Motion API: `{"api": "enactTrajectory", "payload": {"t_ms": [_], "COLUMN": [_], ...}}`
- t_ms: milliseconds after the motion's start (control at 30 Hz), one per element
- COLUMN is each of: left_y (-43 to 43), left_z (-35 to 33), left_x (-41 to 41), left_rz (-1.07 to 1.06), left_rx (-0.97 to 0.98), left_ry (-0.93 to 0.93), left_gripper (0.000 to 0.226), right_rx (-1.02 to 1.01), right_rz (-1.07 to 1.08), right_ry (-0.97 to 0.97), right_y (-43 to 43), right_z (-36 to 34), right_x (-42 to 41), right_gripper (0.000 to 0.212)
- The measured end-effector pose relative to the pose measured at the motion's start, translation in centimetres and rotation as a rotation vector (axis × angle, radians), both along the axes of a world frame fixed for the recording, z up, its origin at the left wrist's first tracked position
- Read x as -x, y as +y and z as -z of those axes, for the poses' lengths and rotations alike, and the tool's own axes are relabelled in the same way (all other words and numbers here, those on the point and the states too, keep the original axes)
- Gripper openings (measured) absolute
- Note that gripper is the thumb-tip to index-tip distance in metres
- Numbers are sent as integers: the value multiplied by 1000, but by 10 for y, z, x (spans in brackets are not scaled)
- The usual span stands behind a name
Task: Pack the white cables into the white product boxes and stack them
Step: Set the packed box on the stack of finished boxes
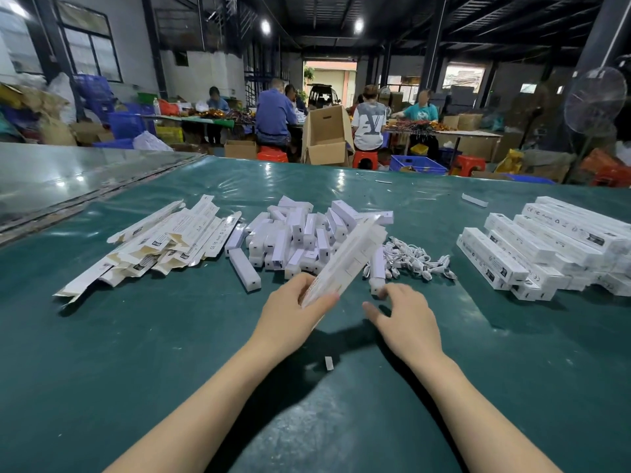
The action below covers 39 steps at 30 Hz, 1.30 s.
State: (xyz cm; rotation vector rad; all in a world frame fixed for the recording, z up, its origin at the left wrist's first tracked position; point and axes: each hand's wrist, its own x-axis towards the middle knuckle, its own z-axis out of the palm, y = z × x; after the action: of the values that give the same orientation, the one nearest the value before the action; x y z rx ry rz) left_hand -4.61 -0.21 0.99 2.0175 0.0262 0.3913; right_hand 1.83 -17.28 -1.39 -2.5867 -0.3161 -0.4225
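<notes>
The fingertips of the right hand (406,319) are hidden behind its own knuckles, so I cannot tell whether they pinch or only touch the short white block (377,268) standing just beyond them. Its thumb points left, apart from the other fingers. The print on every box is too blurred to read. The stack of closed boxes (546,247) at the right of the frame is cut off by the frame's edge.

The left hand (293,312), at centre frame, grips the near end of 1 long white product box (345,261), thumb on top and fingers curled underneath. The box tilts up and away to the right, and it covers part of the heap of white blocks (293,233) behind it. Its far end is blurred, and what is inside cannot be seen.

The white cables (413,257) lie in a loose tangle on the green table cover (136,336), right of the held box, just beyond the right hand and not touched by either hand. They lie between the heap of blocks and the stack.

At the left of the frame flat, unfolded box sleeves (160,240) lie fanned in a pile, some with open flaps. A small white scrap (328,363) lies on the cover between the 2 forearms.
</notes>
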Motion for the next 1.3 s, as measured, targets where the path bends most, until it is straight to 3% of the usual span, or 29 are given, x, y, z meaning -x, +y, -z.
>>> {"api": "enactTrajectory", "payload": {"t_ms": [67,167,233,300,400,467,567,733,933,1100,1300], "left_y": [-1,-2,-4,-7,-8,-5,3,10,21,18,15], "left_z": [-1,-4,-3,-1,-1,-2,-2,-4,-7,-4,0], "left_x": [0,2,4,6,8,8,6,3,-1,-2,-3], "left_rz": [39,103,97,88,58,13,-6,142,123,102,-46], "left_rx": [-2,-33,-157,-331,-471,-523,-562,-171,22,-16,-114], "left_ry": [39,159,195,141,15,-43,-35,149,231,252,178], "left_gripper": [19,62,81,76,44,26,22,9,10,14,25], "right_rx": [46,287,323,256,-107,-343,-718,-1417,-2062,-2161,-1837], "right_rz": [-34,-76,-73,-54,29,60,111,209,68,-73,-148], "right_ry": [9,142,186,202,159,7,-118,11,156,235,209], "right_y": [-2,-3,-1,1,-2,-4,-12,-23,-42,-45,-36], "right_z": [0,2,1,-1,-5,-4,-3,-10,-18,-19,-21], "right_x": [-1,-3,-5,-5,-4,-3,-7,-16,-19,-19,-16], "right_gripper": [48,63,63,59,45,29,22,23,21,13,28]}}
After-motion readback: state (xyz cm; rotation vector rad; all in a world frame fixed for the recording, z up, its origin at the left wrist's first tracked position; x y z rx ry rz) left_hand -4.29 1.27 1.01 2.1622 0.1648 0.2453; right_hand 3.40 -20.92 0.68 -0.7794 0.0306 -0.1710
